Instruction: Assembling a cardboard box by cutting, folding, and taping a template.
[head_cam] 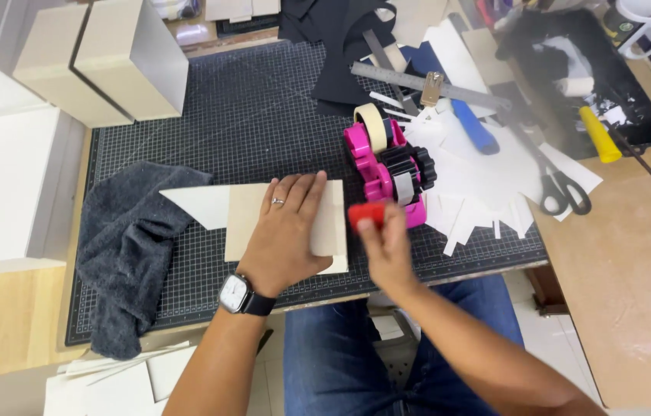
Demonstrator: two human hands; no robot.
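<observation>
My left hand (pixel 288 231) lies flat, fingers spread, on a beige cardboard panel (pixel 248 219) with a white pointed flap sticking out to the left, pressing it onto the black cutting mat (pixel 248 115). A wristwatch sits on that wrist. My right hand (pixel 387 250) is blurred and grips a small red tool (pixel 366 213) at the panel's right edge. Just beyond it stands a pink and black tape dispenser (pixel 387 166) with a roll of beige tape.
A dark grey cloth (pixel 129 254) lies at the mat's left. Beige boxes (pixel 106 62) stand at the back left. White paper scraps, black scissors (pixel 560 189), a steel ruler (pixel 418 82), a blue tool and a yellow-handled tool (pixel 599 135) crowd the right.
</observation>
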